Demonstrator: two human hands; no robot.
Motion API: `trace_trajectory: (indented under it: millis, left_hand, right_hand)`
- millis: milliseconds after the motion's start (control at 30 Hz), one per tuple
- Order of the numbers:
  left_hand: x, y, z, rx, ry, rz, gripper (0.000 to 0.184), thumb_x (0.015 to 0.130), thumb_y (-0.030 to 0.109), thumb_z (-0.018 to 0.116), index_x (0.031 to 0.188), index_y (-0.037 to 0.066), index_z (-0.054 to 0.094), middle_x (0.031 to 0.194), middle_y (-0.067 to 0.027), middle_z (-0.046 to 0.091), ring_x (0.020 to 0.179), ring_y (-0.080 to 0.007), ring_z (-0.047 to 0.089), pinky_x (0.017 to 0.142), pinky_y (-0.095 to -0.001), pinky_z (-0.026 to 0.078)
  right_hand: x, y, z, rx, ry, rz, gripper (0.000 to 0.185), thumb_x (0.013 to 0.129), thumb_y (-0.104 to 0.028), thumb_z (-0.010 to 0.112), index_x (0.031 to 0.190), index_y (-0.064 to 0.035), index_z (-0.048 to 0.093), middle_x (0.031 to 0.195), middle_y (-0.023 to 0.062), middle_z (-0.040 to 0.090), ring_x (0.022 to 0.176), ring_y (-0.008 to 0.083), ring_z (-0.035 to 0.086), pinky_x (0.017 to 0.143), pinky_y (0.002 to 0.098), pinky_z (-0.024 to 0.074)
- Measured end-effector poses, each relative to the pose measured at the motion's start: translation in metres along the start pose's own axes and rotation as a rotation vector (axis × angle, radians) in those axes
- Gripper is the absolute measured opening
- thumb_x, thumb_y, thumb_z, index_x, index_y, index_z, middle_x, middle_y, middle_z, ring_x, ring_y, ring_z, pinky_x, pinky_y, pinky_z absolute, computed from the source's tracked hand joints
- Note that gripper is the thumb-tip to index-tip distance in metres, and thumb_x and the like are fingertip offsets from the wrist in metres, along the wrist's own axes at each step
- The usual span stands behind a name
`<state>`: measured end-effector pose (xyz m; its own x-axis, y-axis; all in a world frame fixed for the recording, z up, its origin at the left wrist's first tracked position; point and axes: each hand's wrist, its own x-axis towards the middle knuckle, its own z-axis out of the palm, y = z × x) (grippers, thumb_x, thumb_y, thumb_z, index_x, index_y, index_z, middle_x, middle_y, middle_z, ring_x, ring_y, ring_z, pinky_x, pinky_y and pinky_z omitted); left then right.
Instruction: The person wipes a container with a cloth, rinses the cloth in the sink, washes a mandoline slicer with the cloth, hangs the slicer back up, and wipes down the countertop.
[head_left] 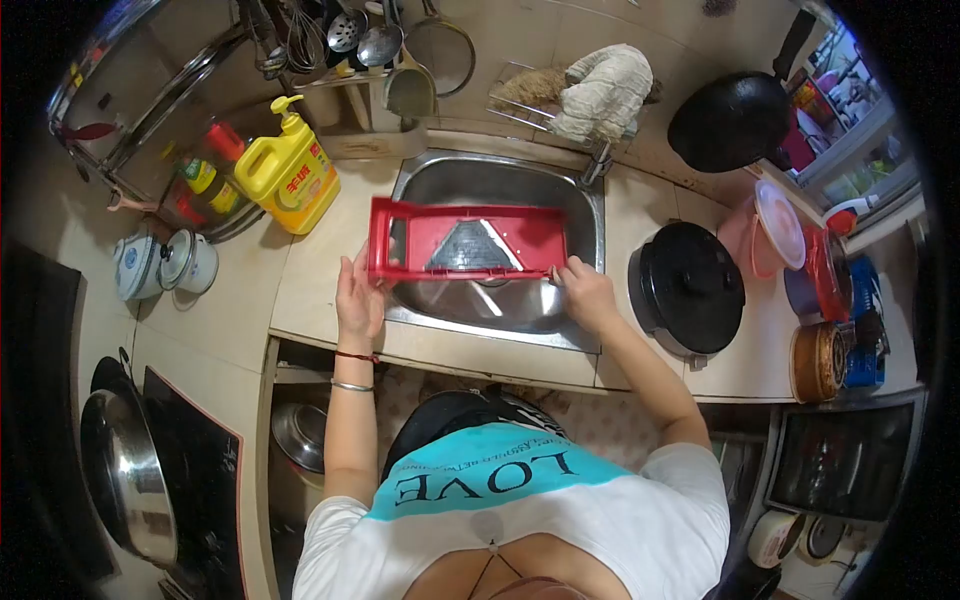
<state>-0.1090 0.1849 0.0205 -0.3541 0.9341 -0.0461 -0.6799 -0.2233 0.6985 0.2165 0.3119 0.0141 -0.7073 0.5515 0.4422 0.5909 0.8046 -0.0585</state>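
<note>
A red slicer with a slanted metal blade plate (540,240) is held level over the steel sink (450,335). My left hand (360,296) grips its left end, with the palm beside the frame and some fingers hidden behind it. At the slicer's lower right corner, my right hand (585,292) is closed on the edge. The sink's basin shows below and above the slicer.
A yellow detergent bottle (292,178) stands left of the sink, near lidded jars (188,262). To the right are a black lidded pot (686,290) and a pink container (765,230). A faucet (597,165) rises behind the sink; utensils hang above.
</note>
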Motion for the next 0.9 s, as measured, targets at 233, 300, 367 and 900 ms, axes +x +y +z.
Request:
trace_trajectory:
  millis: [233, 300, 367, 900]
  left_hand:
    - [-0.029, -0.084, 0.015, 0.105, -0.002, -0.318, 0.043, 0.094, 0.038, 0.046, 0.123, 0.006, 0.045, 0.118, -0.0153, 0.054, 0.089, -0.0251, 0.062, 0.07, -0.0336, 0.053]
    - [-0.03, -0.104, 0.034, 0.114, -0.072, -0.439, 0.038, 0.095, 0.034, 0.047, 0.12, 0.005, 0.045, 0.118, -0.0176, 0.054, 0.079, -0.0246, 0.063, 0.06, -0.0306, 0.053]
    - [-0.024, -0.112, 0.038, 0.197, -0.097, -0.424, 0.032, 0.095, 0.033, 0.048, 0.11, 0.004, 0.051, 0.1, -0.0133, 0.059, 0.069, -0.0187, 0.062, 0.053, -0.0262, 0.049]
    - [-0.033, -0.128, 0.029, 0.641, 0.038, -0.055, 0.032, 0.094, 0.021, 0.049, 0.074, -0.002, 0.058, 0.058, -0.0068, 0.059, 0.043, -0.0116, 0.052, 0.039, -0.0249, 0.04]
  right_hand:
    - [0.007, -0.044, 0.022, 0.188, 0.279, 0.159, 0.015, 0.07, -0.006, 0.067, 0.08, -0.0066, 0.057, 0.073, 0.0098, 0.048, 0.058, 0.0283, 0.055, 0.05, 0.0385, 0.0435]
    - [0.007, -0.061, 0.028, 0.172, 0.268, 0.194, 0.011, 0.072, -0.009, 0.065, 0.079, -0.0075, 0.056, 0.073, 0.0087, 0.048, 0.058, 0.0257, 0.056, 0.049, 0.0367, 0.0457]
    - [0.007, -0.075, 0.031, 0.212, 0.253, 0.18, 0.014, 0.07, -0.01, 0.066, 0.079, -0.0078, 0.055, 0.073, 0.0085, 0.048, 0.058, 0.0252, 0.056, 0.049, 0.0362, 0.0459]
    - [0.008, -0.081, 0.007, 0.499, -0.206, -0.075, 0.015, 0.073, -0.014, 0.066, 0.08, -0.005, 0.057, 0.077, 0.0072, 0.05, 0.066, 0.0223, 0.058, 0.057, 0.0355, 0.0476]
